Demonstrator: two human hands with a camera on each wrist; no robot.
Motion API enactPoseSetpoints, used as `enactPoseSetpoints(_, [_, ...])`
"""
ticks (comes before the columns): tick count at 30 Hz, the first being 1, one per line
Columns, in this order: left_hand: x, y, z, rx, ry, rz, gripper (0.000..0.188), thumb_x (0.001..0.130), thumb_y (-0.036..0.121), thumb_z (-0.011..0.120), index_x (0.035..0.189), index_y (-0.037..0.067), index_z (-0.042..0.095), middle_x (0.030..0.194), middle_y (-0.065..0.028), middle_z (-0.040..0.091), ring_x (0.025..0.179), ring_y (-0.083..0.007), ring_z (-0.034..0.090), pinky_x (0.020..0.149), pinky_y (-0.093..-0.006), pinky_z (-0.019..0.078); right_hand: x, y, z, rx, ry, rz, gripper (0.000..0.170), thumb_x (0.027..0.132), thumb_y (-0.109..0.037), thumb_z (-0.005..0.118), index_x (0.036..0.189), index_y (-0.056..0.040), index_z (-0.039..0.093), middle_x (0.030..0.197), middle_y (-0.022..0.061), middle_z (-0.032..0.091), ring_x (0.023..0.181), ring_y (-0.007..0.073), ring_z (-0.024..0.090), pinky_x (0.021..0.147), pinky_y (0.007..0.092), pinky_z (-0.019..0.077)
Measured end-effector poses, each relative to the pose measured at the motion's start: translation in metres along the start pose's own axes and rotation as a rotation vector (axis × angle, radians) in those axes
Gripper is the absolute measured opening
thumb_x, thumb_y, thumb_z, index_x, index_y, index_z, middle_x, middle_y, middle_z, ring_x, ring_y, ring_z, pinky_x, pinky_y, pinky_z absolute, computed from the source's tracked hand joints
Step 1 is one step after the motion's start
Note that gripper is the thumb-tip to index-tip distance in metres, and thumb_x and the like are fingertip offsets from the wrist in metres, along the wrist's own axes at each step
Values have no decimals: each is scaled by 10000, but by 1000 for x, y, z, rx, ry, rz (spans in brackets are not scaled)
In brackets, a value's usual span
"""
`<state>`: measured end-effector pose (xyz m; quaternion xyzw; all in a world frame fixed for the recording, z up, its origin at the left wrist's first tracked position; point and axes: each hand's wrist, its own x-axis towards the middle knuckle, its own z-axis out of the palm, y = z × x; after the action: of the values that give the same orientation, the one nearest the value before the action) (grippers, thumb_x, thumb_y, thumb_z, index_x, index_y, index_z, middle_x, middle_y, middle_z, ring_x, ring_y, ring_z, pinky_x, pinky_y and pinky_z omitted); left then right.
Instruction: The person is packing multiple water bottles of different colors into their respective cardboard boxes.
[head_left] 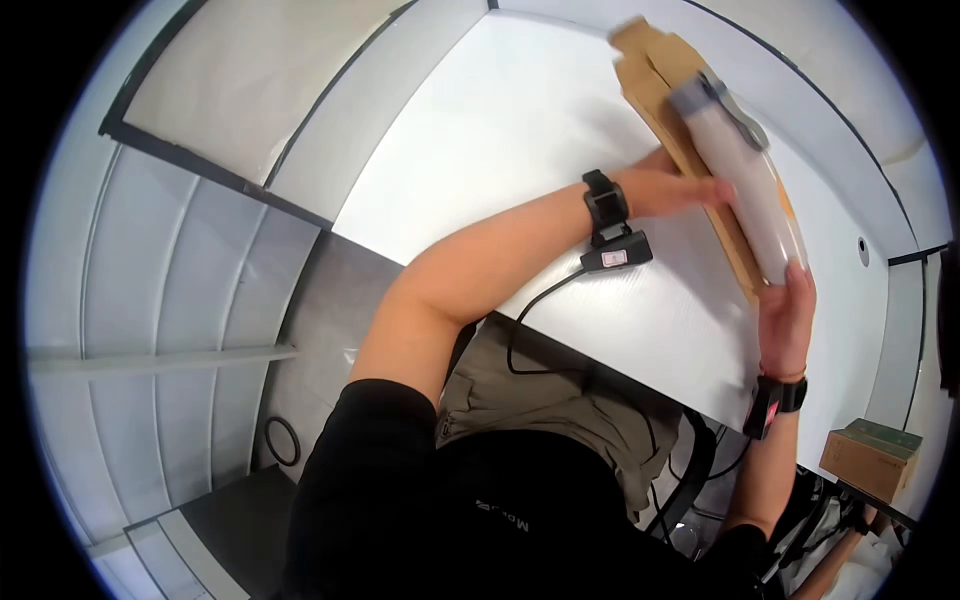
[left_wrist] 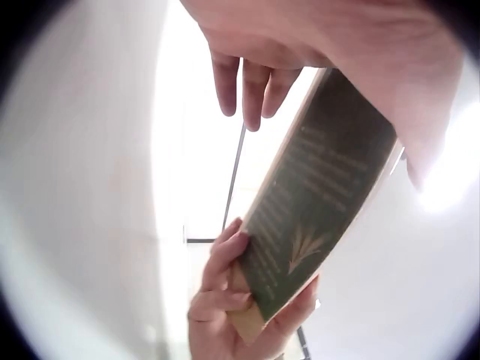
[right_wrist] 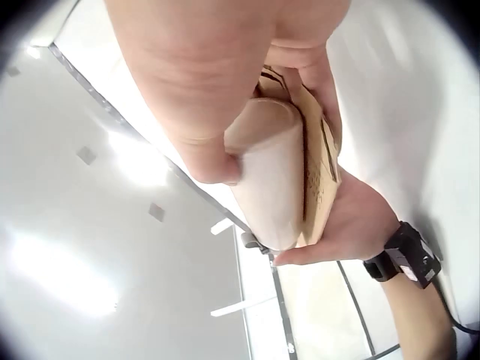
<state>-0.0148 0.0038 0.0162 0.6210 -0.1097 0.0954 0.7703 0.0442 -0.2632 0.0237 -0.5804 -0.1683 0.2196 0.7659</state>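
A white bottle (head_left: 745, 180) with a grey cap (head_left: 697, 95) and a carry loop lies tilted along an opened cardboard box (head_left: 650, 70), above the table. My right hand (head_left: 787, 315) grips the bottle's base together with the box's lower end; in the right wrist view the thumb (right_wrist: 214, 161) presses the bottle's side. At the box's middle is my left hand (head_left: 670, 190), its thumb reaching over the edge toward the bottle. In the left wrist view the left fingers (left_wrist: 255, 94) extend straight beside the box's dark green printed face (left_wrist: 300, 202).
The white table (head_left: 450, 130) has raised panels around its far sides. A brown and green carton (head_left: 872, 458) stands at the lower right, near another person's arm (head_left: 835, 565). A black cable (head_left: 530, 305) trails from the left wrist camera.
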Motion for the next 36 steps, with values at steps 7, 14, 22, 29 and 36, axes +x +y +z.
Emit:
enactPoseSetpoints(7, [7, -7, -13, -143, 204, 82, 838, 961, 690, 482, 1472, 33, 388, 1404, -127, 536, 1300, -235, 514, 1111, -383, 414, 53, -4, 47, -200, -383, 187, 546, 935, -261, 672, 1331, 89, 539, 1187, 149, 657, 1049, 216, 662, 826, 324, 588])
enactPoseSetpoints(14, [5, 9, 8, -363, 129, 55, 925, 915, 820, 358, 1442, 63, 428, 1310, -117, 600, 1184, -243, 609, 997, -404, 520, 56, -7, 32, -234, -566, 289, 502, 848, -199, 783, 1244, 61, 618, 1085, 104, 699, 943, 165, 664, 876, 312, 532])
enactPoseSetpoints(22, [10, 17, 7, -324, 162, 22, 1194, 771, 977, 220, 1529, 59, 311, 1427, -260, 498, 1290, -348, 544, 1014, -500, 511, 58, -7, 11, -38, -743, 430, 651, 772, -362, 794, 1228, 70, 623, 1088, 160, 712, 925, 278, 735, 760, 348, 605])
enactPoseSetpoints(29, [9, 27, -6, -404, 240, 38, 898, 935, 782, 365, 1460, 55, 406, 1354, -192, 562, 1217, -301, 583, 1004, -472, 504, 64, 6, -25, 115, -739, 436, 780, 699, -402, 857, 1226, 103, 581, 1021, 206, 703, 836, 338, 744, 484, 382, 612])
enactPoseSetpoints(36, [12, 14, -43, -415, 146, 25, 964, 874, 691, 607, 1493, 12, 313, 1372, -219, 523, 1278, -317, 536, 1078, -492, 444, 71, -6, -41, -147, -471, 147, 818, 723, -448, 823, 1301, 53, 535, 1181, 200, 665, 957, 261, 693, 750, 361, 573])
